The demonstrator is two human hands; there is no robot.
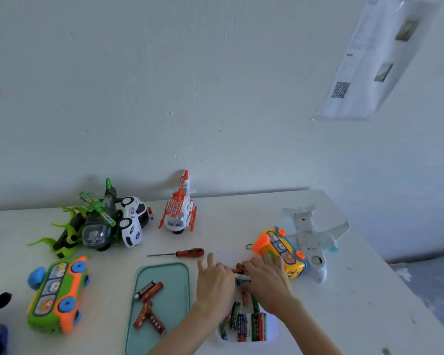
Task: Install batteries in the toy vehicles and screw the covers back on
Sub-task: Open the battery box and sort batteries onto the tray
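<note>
Batteries (242, 271) lay in the white tray (272, 331) on the tabletop (344, 290), left hand (215, 280) and right hand (264, 279) pinching a few together, selection apparently underway; next, seating them inside the overturned yellow bus (282, 252).

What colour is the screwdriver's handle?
Red with black markings; the screwdriver shows in the head view.

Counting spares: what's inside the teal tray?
The teal tray holds a loose handful of batteries, mostly red, one black. Its near end runs out of frame, so anything there is unseen.
</note>
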